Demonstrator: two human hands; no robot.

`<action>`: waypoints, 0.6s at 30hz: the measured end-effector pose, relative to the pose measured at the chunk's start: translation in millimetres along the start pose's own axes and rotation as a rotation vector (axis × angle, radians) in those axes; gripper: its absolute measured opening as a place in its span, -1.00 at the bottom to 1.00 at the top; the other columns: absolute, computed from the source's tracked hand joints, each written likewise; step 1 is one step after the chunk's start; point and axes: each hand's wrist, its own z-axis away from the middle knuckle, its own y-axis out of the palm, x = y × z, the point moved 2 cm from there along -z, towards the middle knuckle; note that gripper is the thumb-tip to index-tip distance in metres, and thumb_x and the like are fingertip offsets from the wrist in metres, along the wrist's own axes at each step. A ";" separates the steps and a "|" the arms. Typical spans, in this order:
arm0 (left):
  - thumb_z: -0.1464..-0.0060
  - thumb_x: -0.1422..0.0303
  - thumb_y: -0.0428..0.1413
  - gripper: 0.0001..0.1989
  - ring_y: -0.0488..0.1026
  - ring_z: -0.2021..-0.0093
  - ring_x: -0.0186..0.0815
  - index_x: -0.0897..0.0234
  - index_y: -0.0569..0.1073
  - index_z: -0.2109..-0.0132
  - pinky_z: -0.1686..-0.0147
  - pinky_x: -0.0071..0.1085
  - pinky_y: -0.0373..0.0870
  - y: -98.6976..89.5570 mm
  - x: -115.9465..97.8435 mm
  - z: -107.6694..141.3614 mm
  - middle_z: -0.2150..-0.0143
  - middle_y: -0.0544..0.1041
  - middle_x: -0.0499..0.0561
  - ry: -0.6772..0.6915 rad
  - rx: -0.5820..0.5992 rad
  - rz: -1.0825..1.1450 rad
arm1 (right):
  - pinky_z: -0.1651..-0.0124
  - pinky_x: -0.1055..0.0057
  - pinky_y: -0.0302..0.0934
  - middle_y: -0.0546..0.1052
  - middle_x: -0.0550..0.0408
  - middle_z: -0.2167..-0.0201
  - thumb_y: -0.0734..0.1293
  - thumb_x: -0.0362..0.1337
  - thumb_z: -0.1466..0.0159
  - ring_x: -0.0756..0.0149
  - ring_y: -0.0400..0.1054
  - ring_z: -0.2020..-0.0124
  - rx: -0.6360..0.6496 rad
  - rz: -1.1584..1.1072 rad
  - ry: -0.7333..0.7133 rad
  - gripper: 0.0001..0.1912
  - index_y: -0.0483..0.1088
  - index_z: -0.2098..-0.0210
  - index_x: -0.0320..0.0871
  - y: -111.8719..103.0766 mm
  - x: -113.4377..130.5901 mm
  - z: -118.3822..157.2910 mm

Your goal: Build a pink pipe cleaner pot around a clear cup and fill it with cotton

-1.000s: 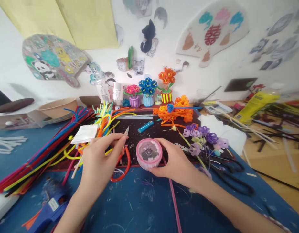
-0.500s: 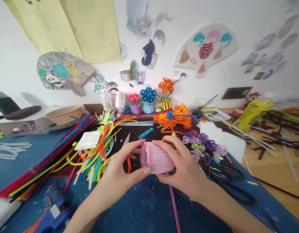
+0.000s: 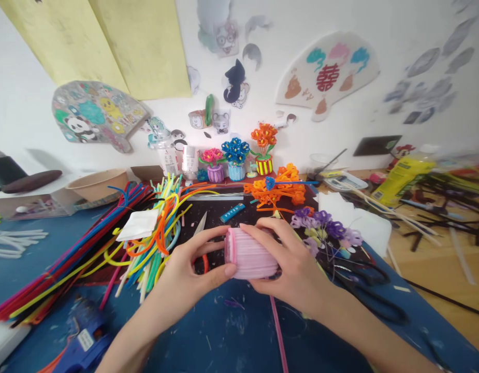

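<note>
Head camera view shows the pink cup [image 3: 255,254] lying on its side between both hands, above the near part of the surface [image 3: 231,336]. Left hand [image 3: 185,274] has its grip closed on the rim, thumb below and fingers above; right hand [image 3: 297,264] has its grip clamped around the ribbed wall near the base. The opening is turned towards the left hand, so the inside is hardly seen. Scissors with a red handle [image 3: 206,263] are partly covered by the left hand, with the blade pointing up. The blue glue gun [image 3: 86,336] and a pink stem [image 3: 278,331] are cut off by the lower edge, and the black sticks [image 3: 445,191] at the far right are blurred. The surface is blue, with a dark mat [image 3: 212,207] on which a teal lighter [image 3: 232,212] lies. Colourful stems [image 3: 157,228] spread on the left, partly under a white tissue [image 3: 138,225]; purple flowers [image 3: 328,228] lie on the right. Behind, the white wall [image 3: 262,67] carries yellow paper [image 3: 146,46] and two fan-shaped boards. Near this wall, a purple pot [image 3: 216,173] holds pink flowers, a light blue pot [image 3: 236,171] holds blue ones, and a striped pot [image 3: 264,165] holds orange ones. What the beige bowl [image 3: 99,185] contains cannot be told.
</note>
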 end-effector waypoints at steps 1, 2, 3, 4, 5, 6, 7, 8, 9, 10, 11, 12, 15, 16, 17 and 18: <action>0.02 0.22 0.29 -0.47 0.51 -0.08 -0.07 0.14 0.41 -0.12 -0.05 -0.09 0.51 -0.1 0.8 0.1 -0.18 0.49 0.12 -0.008 -0.002 0.007 | -0.13 0.06 0.29 0.29 -0.11 -0.07 0.34 -0.47 -0.10 0.02 0.28 -0.12 0.004 -0.009 0.003 -0.24 0.13 -0.27 -0.04 -0.2 -0.2 0.1; 0.02 0.21 0.30 -0.46 0.51 -0.09 -0.06 0.15 0.41 -0.12 -0.05 -0.08 0.51 -0.7 1.8 0.2 -0.18 0.48 0.13 -0.019 -0.003 0.014 | -0.13 0.06 0.29 0.29 -0.10 -0.07 0.35 -0.47 -0.10 0.02 0.28 -0.12 0.012 -0.021 0.011 -0.22 0.12 -0.27 -0.01 -0.7 -0.4 0.1; 0.02 0.18 0.30 -0.44 0.50 -0.09 -0.05 0.14 0.40 -0.13 -0.05 -0.08 0.51 -1.9 2.8 0.3 -0.19 0.47 0.14 -0.022 0.000 0.023 | -0.14 0.06 0.28 0.29 -0.09 -0.08 0.36 -0.46 -0.09 0.02 0.28 -0.13 0.020 -0.040 0.024 -0.21 0.11 -0.27 0.01 -1.6 -0.7 -0.1; 0.02 0.15 0.29 -0.43 0.50 -0.10 -0.03 0.14 0.39 -0.14 -0.04 -0.08 0.51 -3.9 3.6 0.4 -0.21 0.45 0.14 -0.021 0.006 0.034 | -0.13 0.07 0.28 0.30 -0.08 -0.10 0.37 -0.45 -0.08 0.03 0.28 -0.14 0.028 -0.071 0.049 -0.21 0.10 -0.27 0.02 -3.1 -1.2 -0.4; 0.02 0.11 0.29 -0.41 0.49 -0.11 -0.02 0.11 0.38 -0.16 -0.03 -0.08 0.52 -6.8 4.1 0.7 -0.24 0.42 0.14 -0.017 0.014 0.041 | -0.12 0.09 0.29 0.31 -0.06 -0.11 0.40 -0.43 -0.07 0.04 0.29 -0.13 0.030 -0.115 0.088 -0.20 0.10 -0.25 0.03 -5.4 -2.1 -0.9; 0.01 0.07 0.27 -0.38 0.46 -0.14 -0.01 0.08 0.36 -0.18 -0.02 -0.09 0.52 -10.4 4.3 1.0 -0.28 0.38 0.13 -0.010 0.020 0.034 | -0.09 0.13 0.31 0.33 -0.04 -0.10 0.43 -0.40 -0.04 0.06 0.32 -0.10 0.030 -0.172 0.137 -0.20 0.11 -0.22 0.03 -8.3 -3.3 -1.6; 0.01 0.03 0.26 -0.36 0.43 -0.17 0.00 0.03 0.33 -0.20 -0.02 -0.10 0.52 -14.4 4.1 1.6 -0.31 0.34 0.11 0.005 0.022 0.011 | -0.03 0.18 0.34 0.36 -0.01 -0.08 0.47 -0.37 -0.01 0.09 0.36 -0.04 0.038 -0.236 0.188 -0.22 0.14 -0.17 0.02 -11.5 -4.9 -2.5; 0.01 0.00 0.26 -0.34 0.41 -0.19 0.00 -0.02 0.31 -0.22 -0.04 -0.11 0.50 -18.1 3.3 2.2 -0.32 0.31 0.09 0.029 0.022 -0.030 | 0.03 0.22 0.35 0.40 0.03 -0.03 0.50 -0.35 0.02 0.13 0.39 0.03 0.055 -0.306 0.233 -0.24 0.18 -0.12 0.02 -14.7 -6.7 -3.5; 0.01 -0.02 0.25 -0.32 0.39 -0.20 0.00 -0.07 0.29 -0.23 -0.07 -0.11 0.47 -21.1 2.1 3.0 -0.31 0.32 0.06 0.059 0.023 -0.083 | 0.09 0.26 0.36 0.43 0.07 0.02 0.52 -0.33 0.05 0.16 0.41 0.10 0.078 -0.378 0.264 -0.27 0.21 -0.07 0.02 -17.7 -8.5 -4.7; 0.02 -0.03 0.25 -0.31 0.39 -0.20 -0.02 -0.11 0.27 -0.24 -0.10 -0.10 0.44 -22.9 0.4 3.9 -0.28 0.36 0.04 0.096 0.022 -0.143 | 0.12 0.29 0.35 0.46 0.09 0.06 0.53 -0.31 0.06 0.19 0.42 0.14 0.104 -0.449 0.280 -0.31 0.25 -0.03 0.01 -20.3 -10.3 -6.0; 0.03 -0.05 0.25 -0.31 0.42 -0.17 -0.03 -0.15 0.26 -0.24 -0.11 -0.09 0.43 -23.3 -1.7 5.0 -0.24 0.40 0.02 0.146 0.014 -0.203 | 0.14 0.30 0.35 0.47 0.11 0.09 0.53 -0.30 0.06 0.20 0.42 0.16 0.129 -0.521 0.282 -0.34 0.29 -0.01 0.01 -22.5 -12.1 -7.3; 0.03 -0.05 0.24 -0.30 0.44 -0.13 -0.04 -0.18 0.25 -0.24 -0.10 -0.09 0.43 -22.3 -4.1 6.3 -0.19 0.43 0.01 0.201 -0.001 -0.263 | 0.14 0.31 0.34 0.48 0.11 0.10 0.53 -0.28 0.05 0.20 0.42 0.16 0.144 -0.597 0.279 -0.37 0.32 0.00 0.00 -24.1 -13.9 -8.6; 0.03 -0.04 0.25 -0.32 0.48 -0.05 -0.07 -0.19 0.24 -0.23 -0.06 -0.09 0.45 -12.4 -11.2 11.0 -0.14 0.45 0.01 0.363 -0.096 -0.424 | 0.14 0.32 0.35 0.51 0.09 0.11 0.54 -0.25 0.02 0.21 0.43 0.14 0.147 -0.834 0.306 -0.41 0.36 0.00 -0.03 -25.0 -19.3 -11.5; 0.02 -0.02 0.25 -0.33 0.47 -0.05 -0.08 -0.17 0.25 -0.23 -0.05 -0.10 0.45 -7.9 -13.0 12.7 -0.13 0.45 0.01 0.400 -0.130 -0.468 | 0.14 0.32 0.35 0.52 0.08 0.11 0.54 -0.25 0.02 0.21 0.44 0.14 0.146 -0.897 0.328 -0.41 0.37 0.01 -0.04 -24.2 -20.8 -12.1; 0.00 0.00 0.25 -0.35 0.47 -0.06 -0.09 -0.15 0.25 -0.22 -0.04 -0.12 0.46 -3.4 -14.4 14.4 -0.12 0.46 0.01 0.429 -0.161 -0.504 | 0.14 0.32 0.36 0.53 0.08 0.11 0.55 -0.25 0.02 0.21 0.45 0.14 0.145 -0.942 0.352 -0.42 0.38 0.02 -0.04 -23.1 -21.9 -12.5; -0.02 0.02 0.24 -0.38 0.48 -0.06 -0.10 -0.13 0.27 -0.20 -0.03 -0.14 0.47 0.8 -15.5 15.9 -0.11 0.47 0.00 0.450 -0.188 -0.532 | 0.14 0.32 0.36 0.53 0.08 0.11 0.56 -0.25 0.03 0.21 0.45 0.14 0.141 -0.970 0.373 -0.42 0.39 0.02 -0.04 -22.2 -22.7 -12.7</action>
